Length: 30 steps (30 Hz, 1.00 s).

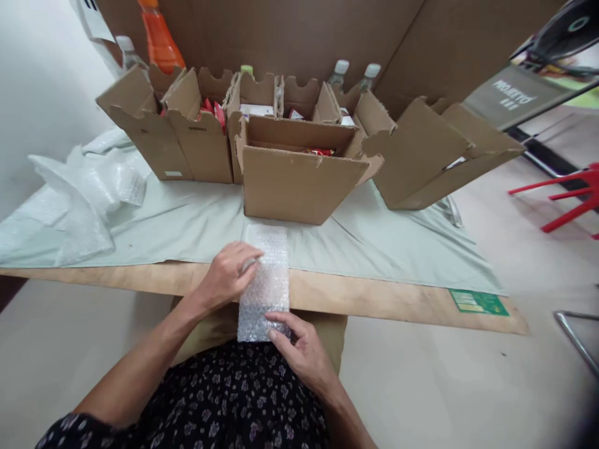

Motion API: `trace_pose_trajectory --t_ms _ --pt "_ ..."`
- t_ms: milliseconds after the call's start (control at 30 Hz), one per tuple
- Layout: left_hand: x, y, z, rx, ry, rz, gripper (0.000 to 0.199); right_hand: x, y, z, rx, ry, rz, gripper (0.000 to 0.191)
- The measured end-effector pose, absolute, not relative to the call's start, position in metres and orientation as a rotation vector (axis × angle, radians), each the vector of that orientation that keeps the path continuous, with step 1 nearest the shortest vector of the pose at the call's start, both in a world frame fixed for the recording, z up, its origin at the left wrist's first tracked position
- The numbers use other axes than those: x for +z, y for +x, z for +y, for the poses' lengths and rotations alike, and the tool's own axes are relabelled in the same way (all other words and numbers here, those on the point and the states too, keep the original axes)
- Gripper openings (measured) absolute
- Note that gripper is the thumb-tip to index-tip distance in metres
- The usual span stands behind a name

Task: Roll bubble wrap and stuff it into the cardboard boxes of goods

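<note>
A strip of bubble wrap [266, 280] lies across the table's front edge, its near end hanging over my lap. My left hand [229, 271] is at the strip's left side, with thumb and forefinger curled towards each other on the wrap. At the near end, my right hand [302, 349] has its thumb and forefinger pinched on the right edge of the wrap. Just beyond the strip's far end stands an open cardboard box [299, 187] with something red inside.
Behind stand several cardboard boxes [206, 149], with bottles [161, 43] at the back. Crumpled bubble wrap [88, 193] lies on the left of the cloth [187, 218]. Another box [421, 156] is at the right. A red stool [571, 199] stands on the floor.
</note>
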<state>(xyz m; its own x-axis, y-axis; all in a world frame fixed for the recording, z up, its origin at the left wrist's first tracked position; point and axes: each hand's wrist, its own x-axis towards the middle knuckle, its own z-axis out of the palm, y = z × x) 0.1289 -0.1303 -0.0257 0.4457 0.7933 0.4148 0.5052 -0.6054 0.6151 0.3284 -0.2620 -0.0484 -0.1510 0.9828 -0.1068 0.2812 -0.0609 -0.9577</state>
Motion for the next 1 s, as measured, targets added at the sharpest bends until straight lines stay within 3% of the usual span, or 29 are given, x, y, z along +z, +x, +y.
trace_pose_trajectory --t_ms 100,200,400,500,633,733,833,933,1000 --pt "-0.03 0.113 -0.165 0.836 2.078 0.982 0.021 -0.042 0.33 -0.259 1.372 -1.333 -1.473 0.025" --pt "-0.033 0.1 -0.179 0.84 1.831 0.951 0.035 -0.038 0.331 -0.251 1.489 -1.242 -1.334 0.029" --pt "-0.039 0.104 -0.178 0.936 1.719 1.04 0.056 -0.037 0.321 -0.219 1.546 -1.071 -0.96 0.062" --pt "-0.043 0.116 -0.18 0.998 1.777 1.223 0.056 -0.037 0.317 -0.208 1.567 -1.07 -0.899 0.083" --pt "-0.051 0.123 -0.18 1.068 1.827 1.328 0.047 -0.038 0.315 -0.208 1.566 -1.102 -0.885 0.091" --pt "-0.056 0.124 -0.178 1.143 1.892 1.454 0.039 -0.039 0.316 -0.213 1.52 -1.114 -0.918 0.085" --pt "-0.058 0.124 -0.177 1.161 1.994 1.497 0.042 -0.039 0.317 -0.217 1.347 -1.177 -1.151 0.057" --pt "-0.059 0.124 -0.176 1.158 2.066 1.503 0.044 -0.039 0.317 -0.215 0.902 -1.229 -1.614 0.033" --pt "-0.06 0.125 -0.176 1.167 2.086 1.519 0.046 -0.04 0.316 -0.21 0.576 -1.254 -1.9 0.031"
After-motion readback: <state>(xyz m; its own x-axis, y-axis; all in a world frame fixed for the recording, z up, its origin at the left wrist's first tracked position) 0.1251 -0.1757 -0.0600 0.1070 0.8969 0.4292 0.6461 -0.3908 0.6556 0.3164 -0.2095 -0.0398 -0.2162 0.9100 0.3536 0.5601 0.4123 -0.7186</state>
